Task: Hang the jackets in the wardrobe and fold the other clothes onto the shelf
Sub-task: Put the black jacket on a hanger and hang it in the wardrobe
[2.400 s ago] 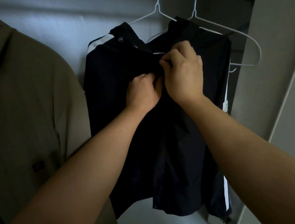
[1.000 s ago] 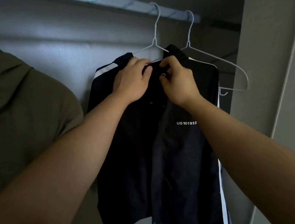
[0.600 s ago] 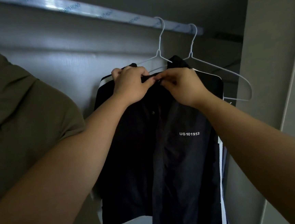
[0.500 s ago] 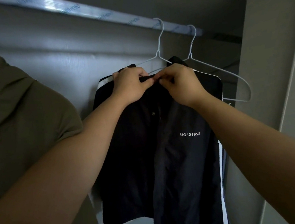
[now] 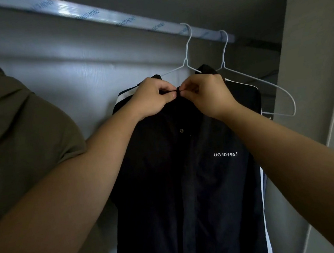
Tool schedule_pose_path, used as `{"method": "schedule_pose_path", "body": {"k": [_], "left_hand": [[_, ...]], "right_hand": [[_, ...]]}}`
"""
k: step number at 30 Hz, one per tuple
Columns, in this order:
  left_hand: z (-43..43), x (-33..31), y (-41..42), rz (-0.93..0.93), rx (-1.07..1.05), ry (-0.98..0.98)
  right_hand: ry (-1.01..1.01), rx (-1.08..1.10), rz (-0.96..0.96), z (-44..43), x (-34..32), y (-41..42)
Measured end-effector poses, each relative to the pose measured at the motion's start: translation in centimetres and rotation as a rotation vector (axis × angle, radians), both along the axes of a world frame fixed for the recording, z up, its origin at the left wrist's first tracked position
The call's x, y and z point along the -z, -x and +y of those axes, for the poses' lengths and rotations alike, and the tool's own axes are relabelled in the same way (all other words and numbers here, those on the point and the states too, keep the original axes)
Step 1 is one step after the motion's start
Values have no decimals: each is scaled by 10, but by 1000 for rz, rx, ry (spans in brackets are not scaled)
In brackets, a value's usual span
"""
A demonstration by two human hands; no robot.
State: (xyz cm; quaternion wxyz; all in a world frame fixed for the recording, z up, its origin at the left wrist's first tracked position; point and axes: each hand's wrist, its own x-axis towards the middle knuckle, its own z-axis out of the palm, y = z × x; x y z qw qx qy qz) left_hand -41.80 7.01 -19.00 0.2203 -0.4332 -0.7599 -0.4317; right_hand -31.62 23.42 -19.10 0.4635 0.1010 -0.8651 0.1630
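grey wardrobe walls (image 5: 57, 79) are crossed by a film-wrapped rail (image 5: 112, 16). at left an olive cloth garment (image 5: 21, 129) is hung. the black white-striped jacket (image 5: 187, 185) is hung on a white wire hanger (image 5: 186, 61), its collar pinched by the left hand (image 5: 151, 99) and the right hand (image 5: 205, 94), probably to fasten it against slipping.

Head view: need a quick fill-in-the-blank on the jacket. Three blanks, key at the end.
The dark jacket hangs from the rail on a white wire ____. The left hand and right hand both pinch the jacket at its ____. The white print on its chest reads ____.
Missing words: hanger; collar; UG101953.
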Motion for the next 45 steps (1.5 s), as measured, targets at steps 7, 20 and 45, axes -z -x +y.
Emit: {"method": "schedule_pose_path", "body": {"k": [7,20,45], "left_hand": [[-4,-2,-6,-116,89,-84],[-4,-3,-8,-170,70,-97],[21,11,-29,-101,-66,-308]], "right_hand": [[-202,165,71,0,2,2],[-188,220,-36,1,5,17],[583,424,91,-54,141,45]]}}
